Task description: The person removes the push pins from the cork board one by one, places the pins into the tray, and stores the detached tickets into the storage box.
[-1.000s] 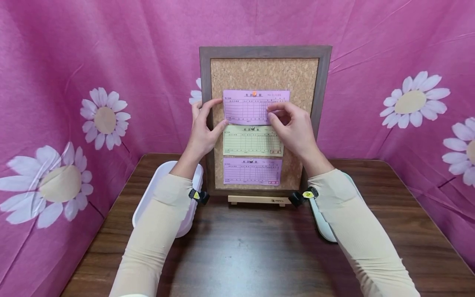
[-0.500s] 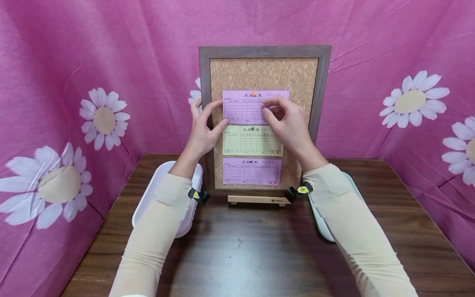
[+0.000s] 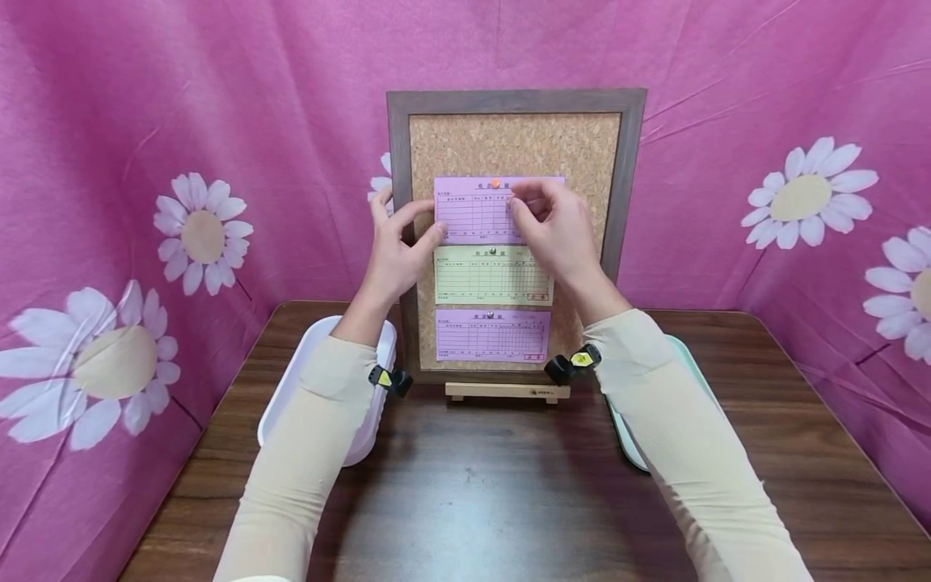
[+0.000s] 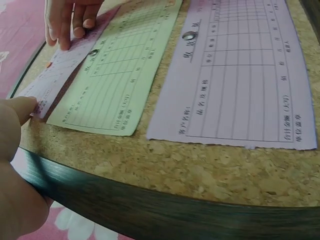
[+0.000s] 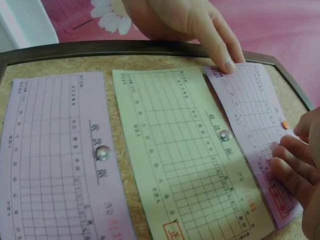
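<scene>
The top purple receipt slip hangs on a framed cork board by an orange pushpin. My left hand spreads thumb and index finger along the slip's left edge; its thumb lies at the slip's corner in the left wrist view. Over the slip's right half, my right hand has loosely bent fingers, with the tips close beside the orange pushpin. Nothing shows between them. Below are a green slip and another purple slip, each held by a silver pin.
The board leans upright on a small wooden stand on a brown table. A white tray sits left, partly under my left forearm, and a pale green tray right, mostly hidden. Pink flowered cloth surrounds the table.
My right hand has moved left and slightly up across the top slip toward the orange pushpin. My left hand keeps its place at the slip's left edge.
</scene>
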Motion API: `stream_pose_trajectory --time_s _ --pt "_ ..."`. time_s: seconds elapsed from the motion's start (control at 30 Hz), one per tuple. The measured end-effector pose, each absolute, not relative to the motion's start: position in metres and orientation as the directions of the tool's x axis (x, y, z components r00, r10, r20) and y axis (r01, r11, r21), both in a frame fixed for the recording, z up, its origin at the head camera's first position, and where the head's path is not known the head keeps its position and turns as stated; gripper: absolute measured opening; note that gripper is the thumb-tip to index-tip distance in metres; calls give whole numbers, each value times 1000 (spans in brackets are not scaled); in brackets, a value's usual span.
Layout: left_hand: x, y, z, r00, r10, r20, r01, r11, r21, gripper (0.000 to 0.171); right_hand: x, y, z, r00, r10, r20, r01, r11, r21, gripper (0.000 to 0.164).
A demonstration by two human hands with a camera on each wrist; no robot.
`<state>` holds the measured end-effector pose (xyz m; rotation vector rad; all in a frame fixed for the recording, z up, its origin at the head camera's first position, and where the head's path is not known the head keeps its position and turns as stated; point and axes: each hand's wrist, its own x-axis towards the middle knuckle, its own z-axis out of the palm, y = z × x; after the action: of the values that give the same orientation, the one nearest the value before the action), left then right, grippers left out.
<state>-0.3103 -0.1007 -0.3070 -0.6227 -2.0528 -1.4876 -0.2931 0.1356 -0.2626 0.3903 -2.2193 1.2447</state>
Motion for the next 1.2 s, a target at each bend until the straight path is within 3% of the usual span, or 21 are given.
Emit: stream_pose_trajectory --time_s 0.4,0.8,1.2 --pt "-310 -99 -299 -808 80 583 582 261 770 31 -299 128 -256 -809 38 587 -478 540 -693 23" --pt "-314 -104 -291 -840 91 535 539 261 801 28 -302 118 -258 -827 16 561 -490 468 -735 19" --pt "-314 -102 -291 -828 76 556 554 270 788 25 -304 112 -255 -839 85 537 -443 466 -766 17"
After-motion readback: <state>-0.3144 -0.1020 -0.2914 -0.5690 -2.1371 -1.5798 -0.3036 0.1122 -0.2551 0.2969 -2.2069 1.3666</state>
